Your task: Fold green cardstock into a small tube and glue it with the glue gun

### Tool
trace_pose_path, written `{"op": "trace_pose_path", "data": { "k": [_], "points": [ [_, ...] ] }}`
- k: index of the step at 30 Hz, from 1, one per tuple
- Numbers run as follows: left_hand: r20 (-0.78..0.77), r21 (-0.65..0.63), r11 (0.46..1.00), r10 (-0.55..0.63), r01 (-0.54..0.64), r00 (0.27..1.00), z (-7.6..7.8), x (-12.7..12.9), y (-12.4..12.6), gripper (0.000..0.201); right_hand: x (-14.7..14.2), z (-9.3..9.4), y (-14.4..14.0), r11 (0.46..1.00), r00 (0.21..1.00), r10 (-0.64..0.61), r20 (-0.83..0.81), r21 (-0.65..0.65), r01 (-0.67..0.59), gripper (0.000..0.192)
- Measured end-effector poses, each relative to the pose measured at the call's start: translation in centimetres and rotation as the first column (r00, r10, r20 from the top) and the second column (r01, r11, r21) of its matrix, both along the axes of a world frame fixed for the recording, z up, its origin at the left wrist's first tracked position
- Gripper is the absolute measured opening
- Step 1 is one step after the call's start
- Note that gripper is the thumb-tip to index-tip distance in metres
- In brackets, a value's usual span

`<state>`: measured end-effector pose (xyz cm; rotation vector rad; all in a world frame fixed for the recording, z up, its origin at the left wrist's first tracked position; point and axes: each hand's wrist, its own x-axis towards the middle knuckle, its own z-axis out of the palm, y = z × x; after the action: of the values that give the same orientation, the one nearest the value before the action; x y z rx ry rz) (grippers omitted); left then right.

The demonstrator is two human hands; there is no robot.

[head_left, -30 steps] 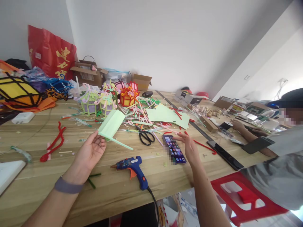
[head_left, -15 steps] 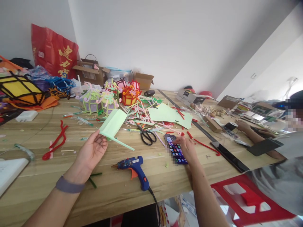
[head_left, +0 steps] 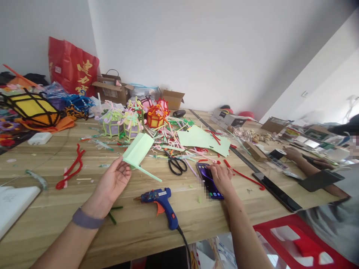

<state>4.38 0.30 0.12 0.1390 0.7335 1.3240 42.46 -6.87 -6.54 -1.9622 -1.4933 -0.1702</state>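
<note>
My left hand (head_left: 116, 179) pinches the edge of a folded pale green paper piece (head_left: 138, 147), from which a narrow green strip (head_left: 150, 173) sticks out to the right. The paper is held above the table. My right hand (head_left: 221, 179) rests over a smartphone (head_left: 209, 183) lying on the wood, its fingers bent and fingertips at the lit screen; it holds nothing. Between my hands lies a blue hot glue gun (head_left: 161, 203) with an orange trigger, its nozzle pointing left. Black-handled scissors (head_left: 177, 164) lie just behind it.
Pipe-cleaner lanterns (head_left: 131, 125), loose pipe cleaners and green paper sheets (head_left: 203, 139) cover the back of the table (head_left: 140, 239). A red twisted pipe cleaner (head_left: 74, 168) lies at left. On the right, a co-worker's hand (head_left: 294, 154) is near a tape roll (head_left: 277, 154) and a dark phone (head_left: 321, 178).
The phone's screen went from a page of app icons to a mostly plain home screen under my right hand. The view shifted slightly; my left hand still holds the green paper.
</note>
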Motion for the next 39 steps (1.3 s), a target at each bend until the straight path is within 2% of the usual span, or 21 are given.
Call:
{"op": "trace_pose_path", "data": {
  "k": [5,8,11,14,16,19,21,23,25,30,35,39],
  "points": [
    [0.032,0.022,1.000,-0.023,0.022,0.999,0.1,0.0,-0.2,0.024,-2.1,2.4,0.3,0.986,0.998,0.059,0.028,0.152,-0.062,0.046],
    [0.037,0.047,0.997,-0.058,0.056,0.998,-0.3,0.0,-0.1,0.018,-6.1,5.0,1.2,0.951,0.960,0.270,-0.079,0.179,-0.253,0.040],
    [0.026,0.091,0.988,-0.126,0.123,0.992,-0.8,0.0,-0.1,0.011,-11.4,7.5,2.8,0.921,0.891,0.376,-0.254,0.209,-0.329,0.037],
    [-0.100,0.218,0.959,-0.160,0.179,0.982,-1.2,0.0,-0.4,0.005,-15.4,8.9,5.2,0.866,0.757,0.498,-0.423,0.297,-0.403,0.040],
    [-0.225,0.327,0.921,-0.141,0.211,0.964,-1.4,0.0,-0.6,0.009,-16.7,9.3,6.7,0.849,0.691,0.529,-0.492,0.298,-0.437,0.041],
    [-0.429,0.425,0.872,-0.045,0.245,0.902,-1.5,-0.1,-0.9,0.018,-17.4,9.6,8.1,0.810,0.567,0.574,-0.591,0.307,-0.500,0.034],
    [-0.529,0.466,0.846,0.030,0.261,0.848,-1.6,-0.1,-1.0,0.024,-17.4,9.9,8.5,0.763,0.457,0.619,-0.639,0.352,-0.542,0.029],
    [-0.553,0.495,0.824,0.056,0.274,0.831,-1.5,-0.2,-1.1,0.026,-17.3,10.3,8.8,0.713,0.375,0.667,-0.644,0.403,-0.575,0.027],
    [-0.531,0.510,0.815,0.047,0.275,0.846,-1.4,-0.3,-1.2,0.022,-17.4,10.7,9.1,0.684,0.339,0.695,-0.634,0.439,-0.582,0.025],
    [-0.478,0.510,0.838,0.087,0.196,0.874,-1.2,-0.3,-1.3,0.018,-17.9,11.3,9.8,0.726,0.347,0.665,-0.662,0.462,-0.510,0.025],
    [-0.447,0.483,0.858,0.069,0.176,0.892,-1.0,-0.1,-1.1,0.015,-18.8,11.5,9.6,0.799,0.449,0.597,-0.665,0.443,-0.407,0.028],
    [-0.454,0.454,0.863,0.009,0.223,0.891,-0.9,-0.1,-1.2,0.010,-19.8,12.2,8.9,0.847,0.411,0.529,-0.742,0.436,-0.303,0.030]
  ]
}}
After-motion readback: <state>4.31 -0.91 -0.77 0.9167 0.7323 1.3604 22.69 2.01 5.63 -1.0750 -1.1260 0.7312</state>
